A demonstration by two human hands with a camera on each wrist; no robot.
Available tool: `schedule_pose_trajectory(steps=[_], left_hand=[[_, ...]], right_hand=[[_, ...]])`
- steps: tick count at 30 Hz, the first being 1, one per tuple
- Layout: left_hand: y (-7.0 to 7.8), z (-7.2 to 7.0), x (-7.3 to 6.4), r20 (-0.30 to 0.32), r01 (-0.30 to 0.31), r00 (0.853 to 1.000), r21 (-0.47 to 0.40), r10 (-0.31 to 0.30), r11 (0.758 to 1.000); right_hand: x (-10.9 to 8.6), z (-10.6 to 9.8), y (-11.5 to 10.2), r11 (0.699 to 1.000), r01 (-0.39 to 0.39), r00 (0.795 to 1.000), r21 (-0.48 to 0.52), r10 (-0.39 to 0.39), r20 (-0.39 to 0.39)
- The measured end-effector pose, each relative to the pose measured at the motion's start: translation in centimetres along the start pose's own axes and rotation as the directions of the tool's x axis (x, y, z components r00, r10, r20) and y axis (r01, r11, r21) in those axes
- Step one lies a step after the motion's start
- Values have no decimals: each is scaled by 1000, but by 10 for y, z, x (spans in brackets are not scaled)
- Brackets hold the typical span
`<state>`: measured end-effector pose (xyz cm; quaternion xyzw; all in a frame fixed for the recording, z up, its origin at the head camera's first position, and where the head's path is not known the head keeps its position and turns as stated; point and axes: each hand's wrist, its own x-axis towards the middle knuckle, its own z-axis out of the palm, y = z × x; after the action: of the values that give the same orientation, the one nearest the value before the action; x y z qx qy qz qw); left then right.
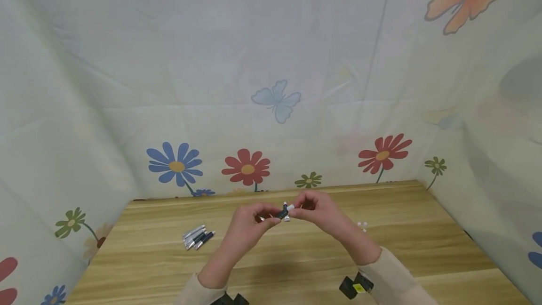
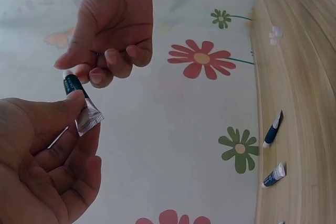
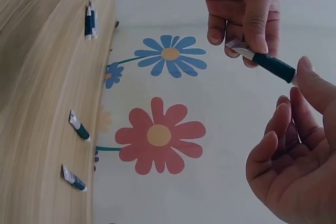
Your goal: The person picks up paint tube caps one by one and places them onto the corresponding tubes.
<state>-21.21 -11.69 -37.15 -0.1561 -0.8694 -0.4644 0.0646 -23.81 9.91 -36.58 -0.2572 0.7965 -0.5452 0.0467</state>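
A small dark green paint tube with a silver crimped tail (image 1: 281,214) is held up between the two hands above the table. Thumb and fingers of the left hand (image 1: 247,227) pinch it near the flat tail, as the left wrist view shows. At the other end, the right hand (image 1: 323,213) pinches the tube's white cap (image 1: 290,207) with thumb and forefinger. The right wrist view shows the green tube (image 3: 275,67) slanting down toward the right fingertips, which mostly cover the cap. The right hand's other fingers curl loosely beneath.
Two more small tubes, one green (image 3: 80,128) and one blue (image 3: 74,179), lie apart on the wooden table (image 1: 139,248) beyond the hands. A pile of several tubes (image 1: 197,237) lies at left. Several small white pieces (image 1: 362,226) lie at right. A flower-printed cloth (image 1: 203,121) stands behind.
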Motion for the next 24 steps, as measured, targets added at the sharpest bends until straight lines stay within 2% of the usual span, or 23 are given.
schedule_pose_trajectory(steps=[8,17,24], left_hand=[[0,1,0,10,16,1000,-32,-15,999],[1,0,-1,20,7,1000,-25,-6,1000],[3,1,-1,26,-2,1000,26,1,1000]], right_hand=[[-1,-1,4,999,40,999,12,-40,16],[-1,1,3,1000,10,1000,1,-10,10],[-1,5,-2,1000,-29,1000,11,29,-4]])
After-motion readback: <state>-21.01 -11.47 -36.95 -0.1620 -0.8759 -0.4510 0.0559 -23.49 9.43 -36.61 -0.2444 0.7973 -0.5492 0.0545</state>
